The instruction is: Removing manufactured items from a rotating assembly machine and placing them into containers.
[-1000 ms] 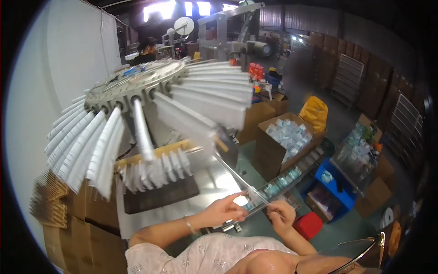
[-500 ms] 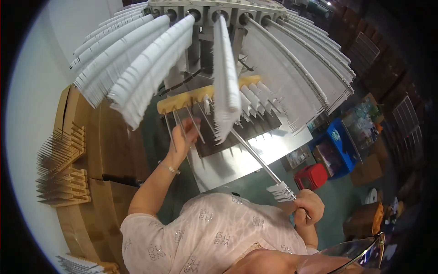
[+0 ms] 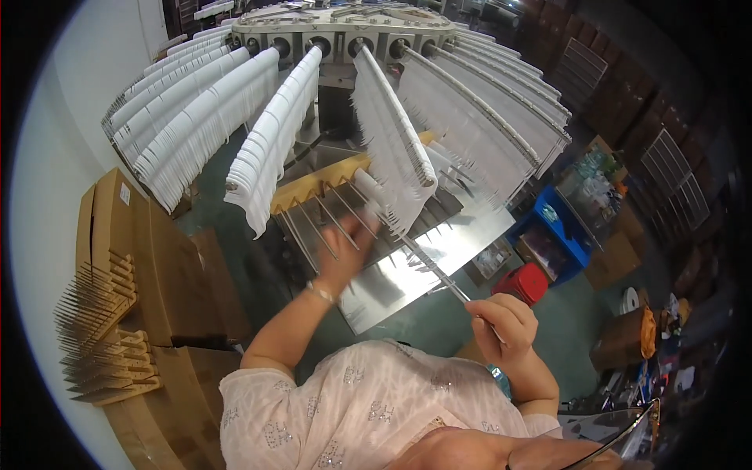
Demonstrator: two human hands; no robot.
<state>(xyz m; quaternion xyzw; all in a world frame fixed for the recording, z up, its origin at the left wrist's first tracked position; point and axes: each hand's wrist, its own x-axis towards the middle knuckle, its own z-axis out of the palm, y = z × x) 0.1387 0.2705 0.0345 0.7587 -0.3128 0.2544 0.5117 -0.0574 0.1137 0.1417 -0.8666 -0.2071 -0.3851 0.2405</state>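
My right hand (image 3: pixel 507 325) is closed around the near end of a thin metal rod (image 3: pixel 454 288), which slants up and away to the left. The rod's far part runs under a hanging row of white strips (image 3: pixel 392 133) on one machine arm. My left hand (image 3: pixel 348 247) is smeared by motion, so its fingers are unclear. It is among the metal pins of a yellow wooden pin rack (image 3: pixel 313 188), close to the rod's far end. White rolled pieces (image 3: pixel 368 186) sit on some of the rack's pins; others are bare.
A round machine (image 3: pixel 337 27) spreads arms hung with white strips overhead. Below lies a shiny metal table (image 3: pixel 392 290). More pin racks (image 3: pixel 102 329) stand by cardboard boxes (image 3: pixel 168 274) at left. A red stool (image 3: pixel 523 283) and a blue crate (image 3: pixel 576 247) are at right.
My left hand has moved right along the rack's pins. My right hand has moved up and slightly left with the rod. White pieces beside the right hand no longer show there. The view has shifted.
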